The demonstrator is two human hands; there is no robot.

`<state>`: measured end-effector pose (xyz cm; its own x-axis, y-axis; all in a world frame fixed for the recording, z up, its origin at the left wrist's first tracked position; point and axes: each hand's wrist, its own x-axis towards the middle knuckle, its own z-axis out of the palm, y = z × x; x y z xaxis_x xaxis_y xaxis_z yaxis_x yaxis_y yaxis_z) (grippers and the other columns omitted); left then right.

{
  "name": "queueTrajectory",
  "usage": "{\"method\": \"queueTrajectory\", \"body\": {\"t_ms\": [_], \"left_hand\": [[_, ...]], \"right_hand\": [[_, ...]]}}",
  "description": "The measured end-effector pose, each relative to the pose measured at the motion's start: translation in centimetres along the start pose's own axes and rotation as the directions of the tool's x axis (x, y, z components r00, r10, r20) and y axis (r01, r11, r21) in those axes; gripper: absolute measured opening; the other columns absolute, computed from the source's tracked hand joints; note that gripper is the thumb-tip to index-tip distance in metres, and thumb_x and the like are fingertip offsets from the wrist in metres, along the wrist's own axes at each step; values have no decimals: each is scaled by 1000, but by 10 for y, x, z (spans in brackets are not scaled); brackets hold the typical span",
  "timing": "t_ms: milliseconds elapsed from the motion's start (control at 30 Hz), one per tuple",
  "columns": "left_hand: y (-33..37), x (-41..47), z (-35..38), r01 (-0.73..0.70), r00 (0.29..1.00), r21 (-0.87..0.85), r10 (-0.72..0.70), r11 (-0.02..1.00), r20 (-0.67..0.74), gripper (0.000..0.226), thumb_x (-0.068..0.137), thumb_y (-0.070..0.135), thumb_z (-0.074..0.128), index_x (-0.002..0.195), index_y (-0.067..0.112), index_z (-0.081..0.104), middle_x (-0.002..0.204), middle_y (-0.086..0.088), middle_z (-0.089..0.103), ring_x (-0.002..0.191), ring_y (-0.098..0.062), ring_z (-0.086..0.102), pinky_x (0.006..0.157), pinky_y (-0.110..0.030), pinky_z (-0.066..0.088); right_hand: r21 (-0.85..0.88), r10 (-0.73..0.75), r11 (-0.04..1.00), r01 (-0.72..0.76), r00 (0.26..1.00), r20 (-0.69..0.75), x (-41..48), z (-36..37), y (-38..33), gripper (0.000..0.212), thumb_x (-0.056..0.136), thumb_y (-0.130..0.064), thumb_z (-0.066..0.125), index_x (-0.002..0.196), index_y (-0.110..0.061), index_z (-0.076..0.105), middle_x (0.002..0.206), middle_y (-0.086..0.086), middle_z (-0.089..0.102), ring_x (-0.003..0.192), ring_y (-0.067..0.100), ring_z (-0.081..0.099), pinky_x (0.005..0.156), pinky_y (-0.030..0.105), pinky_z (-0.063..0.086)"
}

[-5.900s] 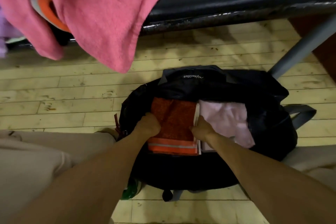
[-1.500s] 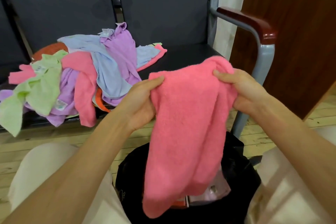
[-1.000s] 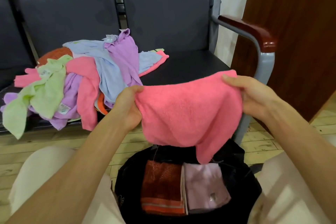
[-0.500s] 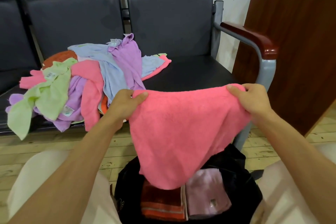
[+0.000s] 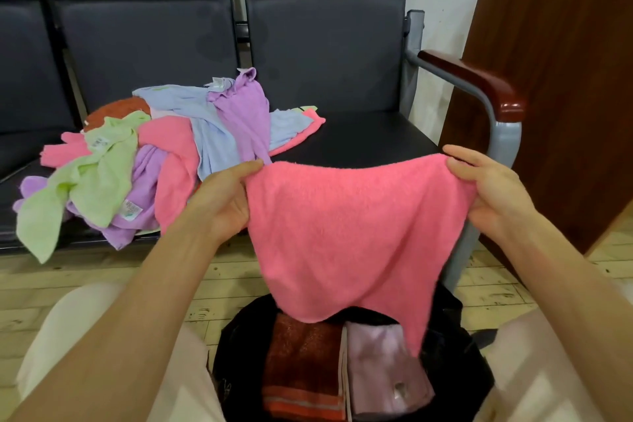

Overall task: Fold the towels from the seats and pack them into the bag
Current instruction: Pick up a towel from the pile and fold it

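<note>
A pink towel (image 5: pixel 346 233) hangs spread out in the air between my hands. My left hand (image 5: pixel 222 199) pinches its upper left corner and my right hand (image 5: pixel 489 192) pinches its upper right corner. Below it, between my knees, stands the open black bag (image 5: pixel 455 363). Inside lie a folded rust-orange towel (image 5: pixel 301 367) and a folded pale pink towel (image 5: pixel 383 370) side by side. A heap of loose towels (image 5: pixel 154 161) in green, purple, blue and pink lies on the left dark seat.
The right dark seat (image 5: pixel 370 137) lies behind the held towel. A grey metal armrest with a red-brown wooden top (image 5: pixel 479 82) stands at the right, beside a brown wooden panel (image 5: pixel 561 86). Pale wooden floor (image 5: pixel 68 284) runs under the seats.
My hands moved apart and stretched the bunched pink towel out flat by its top corners. Earlier, both hands were pressing the folded orange towel into the bag.
</note>
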<state>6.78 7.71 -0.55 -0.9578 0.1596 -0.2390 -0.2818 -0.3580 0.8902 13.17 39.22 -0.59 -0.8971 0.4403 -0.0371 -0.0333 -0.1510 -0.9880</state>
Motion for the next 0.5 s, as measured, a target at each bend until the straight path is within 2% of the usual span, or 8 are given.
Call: {"method": "queueTrajectory", "body": {"t_ms": [67,133,200,267,400,433,500], "left_hand": [[3,2,-2,-14,1000,-60,15,998,11,15,95,6,51,104,11,62,82,-3,73,67,-11,69,57,-25,58],[4,4,-5,-86,995,-50,83,995,-61,27,93,-2,51,115,13,61,94,-5,71,72,-11,67,61,-23,59],[1,7,-8,-165,971,25,167,986,-173,31,90,-3,58,117,10,63,93,-5,68,66,-8,63,53,-17,54],[-2,9,-9,-236,924,104,256,966,-284,30,84,1,67,113,8,67,87,-1,67,64,-6,58,46,-12,47],[-5,9,-8,-326,804,349,452,879,-387,25,77,10,78,101,14,73,91,-1,68,64,-5,54,47,-14,44],[-5,9,-8,-325,803,333,444,885,-397,25,77,9,77,101,13,73,91,-2,68,62,-5,55,47,-15,44],[-5,11,-9,-281,870,116,304,953,-388,30,81,4,72,111,8,69,86,-2,69,58,-4,61,48,-16,50]], "right_hand": [[-97,-60,994,57,998,-29,3,1,5,27,90,-4,61,95,-27,74,121,-1,66,116,18,57,95,36,49],[-253,-146,960,118,984,-98,4,2,7,26,91,-4,61,93,-27,74,120,-4,64,121,19,51,103,44,44],[-326,-203,934,150,970,-135,5,2,10,23,92,-8,61,93,-27,73,116,-6,63,123,19,49,106,50,42],[-279,-186,950,141,972,-142,4,2,10,21,93,-11,61,89,-28,73,117,-5,63,122,22,50,103,50,44],[-69,-91,994,83,988,-126,0,3,7,18,92,-11,62,93,-25,73,121,-1,63,117,19,55,93,34,47],[-23,-76,997,74,990,-118,0,3,7,17,91,-10,63,94,-24,72,120,-1,64,116,17,56,92,32,47],[24,-58,998,61,991,-117,1,2,7,18,90,-8,64,95,-23,73,120,-1,64,117,17,56,97,34,47]]}}
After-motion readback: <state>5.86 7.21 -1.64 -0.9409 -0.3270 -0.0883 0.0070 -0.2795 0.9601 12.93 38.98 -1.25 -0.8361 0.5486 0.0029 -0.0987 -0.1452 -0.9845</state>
